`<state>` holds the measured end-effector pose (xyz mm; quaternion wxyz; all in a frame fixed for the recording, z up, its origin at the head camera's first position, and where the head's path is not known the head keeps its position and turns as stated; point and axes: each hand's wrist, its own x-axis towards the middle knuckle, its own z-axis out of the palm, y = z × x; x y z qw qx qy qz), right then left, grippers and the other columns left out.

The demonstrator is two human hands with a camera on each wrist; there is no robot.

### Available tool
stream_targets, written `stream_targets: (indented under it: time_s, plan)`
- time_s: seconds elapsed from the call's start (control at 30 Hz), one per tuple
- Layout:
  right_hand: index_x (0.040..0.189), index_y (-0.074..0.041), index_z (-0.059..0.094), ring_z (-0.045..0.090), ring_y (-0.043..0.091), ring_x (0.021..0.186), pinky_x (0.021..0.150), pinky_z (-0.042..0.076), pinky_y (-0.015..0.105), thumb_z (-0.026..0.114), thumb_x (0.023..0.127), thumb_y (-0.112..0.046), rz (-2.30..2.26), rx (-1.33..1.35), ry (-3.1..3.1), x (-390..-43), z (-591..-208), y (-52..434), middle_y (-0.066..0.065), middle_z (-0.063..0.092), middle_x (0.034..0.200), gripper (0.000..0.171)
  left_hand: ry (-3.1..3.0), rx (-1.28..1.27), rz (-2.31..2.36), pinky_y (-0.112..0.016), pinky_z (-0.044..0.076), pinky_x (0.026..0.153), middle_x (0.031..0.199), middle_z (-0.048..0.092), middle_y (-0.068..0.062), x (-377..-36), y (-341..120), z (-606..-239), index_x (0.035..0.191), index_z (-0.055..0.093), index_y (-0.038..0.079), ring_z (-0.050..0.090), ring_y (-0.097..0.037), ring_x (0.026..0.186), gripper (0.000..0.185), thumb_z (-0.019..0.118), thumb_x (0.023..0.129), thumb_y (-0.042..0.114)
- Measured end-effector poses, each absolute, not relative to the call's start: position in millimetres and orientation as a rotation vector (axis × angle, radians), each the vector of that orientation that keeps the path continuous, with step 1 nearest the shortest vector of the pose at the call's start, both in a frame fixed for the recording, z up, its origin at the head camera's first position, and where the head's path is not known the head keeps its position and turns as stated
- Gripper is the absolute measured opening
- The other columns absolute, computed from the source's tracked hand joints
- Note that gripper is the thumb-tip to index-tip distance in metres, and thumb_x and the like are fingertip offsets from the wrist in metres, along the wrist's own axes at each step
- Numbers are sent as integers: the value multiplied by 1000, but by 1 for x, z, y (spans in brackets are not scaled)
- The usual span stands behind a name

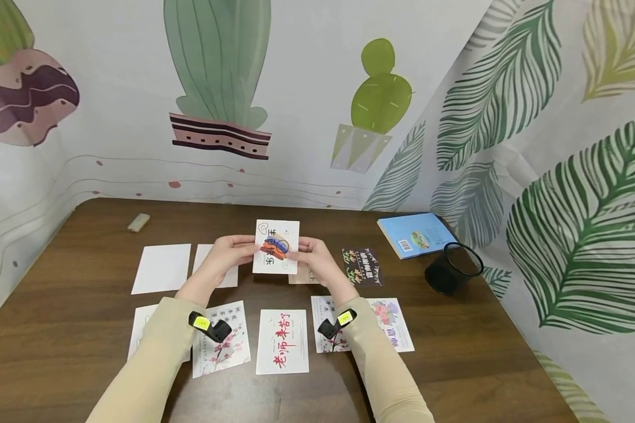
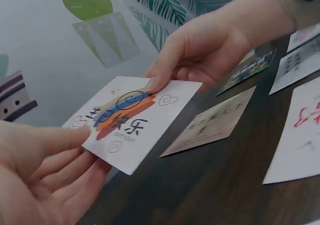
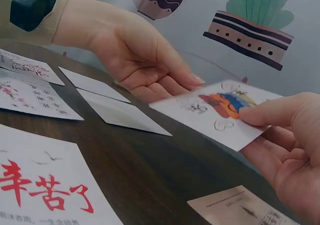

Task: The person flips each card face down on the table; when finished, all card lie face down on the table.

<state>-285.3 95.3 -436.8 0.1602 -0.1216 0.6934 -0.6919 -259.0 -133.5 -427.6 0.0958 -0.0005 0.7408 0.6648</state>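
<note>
A white greeting card (image 1: 276, 247) with an orange and blue painted patch, black Chinese characters and small doodles is held up above the table's back middle. My left hand (image 1: 231, 256) pinches its left edge, thumb on top and fingers underneath, as the left wrist view shows. At the opposite edge my right hand (image 1: 317, 261) grips it, the thumb (image 3: 260, 114) lying on the printed face and the fingers below. Beneath it lies a beige card (image 2: 212, 120), partly hidden in the head view.
Two blank white cards (image 1: 161, 269) lie back left, beside an eraser-like block (image 1: 139, 222). A dark flowered card (image 1: 362, 267), blue book (image 1: 417, 235) and black mesh holder (image 1: 454, 269) stand or lie right. Several printed cards, including one with red characters (image 1: 283, 342), form the front row.
</note>
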Motion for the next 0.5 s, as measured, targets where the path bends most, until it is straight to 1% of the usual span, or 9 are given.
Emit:
stream_targets:
  time_s: [0.07,0.13,0.23,0.37,0.5]
  plan:
    - [128,14,54,69,11,87,81,59,27,60,88,7,-1992,-339,1991,-285,-435,94,34,61,122,40,2262,-75,1996,-21,55,87,129,61,-25,-258,-136,-424,136,52,-7,64,1,87,48,64,95,15]
    - [127,14,55,69,10,85,79,59,27,60,88,7,-2000,-338,2019,-285,-433,93,34,61,121,40,2319,-128,2009,-17,55,80,122,66,-22,-257,-135,-420,132,56,-5,64,3,80,46,67,93,17]
    - [124,13,58,69,9,82,76,59,27,62,88,5,-1983,-339,2096,-283,-430,91,33,64,117,38,2349,-111,2009,-17,55,76,113,70,-18,-255,-130,-414,126,61,-5,65,2,75,43,70,91,19]
    - [123,11,60,68,8,82,76,59,27,65,87,2,-1927,-372,2203,-281,-427,86,30,67,115,37,2343,13,1977,-22,57,81,115,70,-19,-251,-116,-407,122,65,-4,68,-5,87,43,73,89,23]
    - [124,11,59,68,9,86,78,58,25,66,88,2,-1923,-416,2206,-278,-426,78,30,66,116,38,2399,63,1917,-30,57,86,120,69,-17,-245,-104,-399,120,68,0,69,-21,102,41,75,88,24]
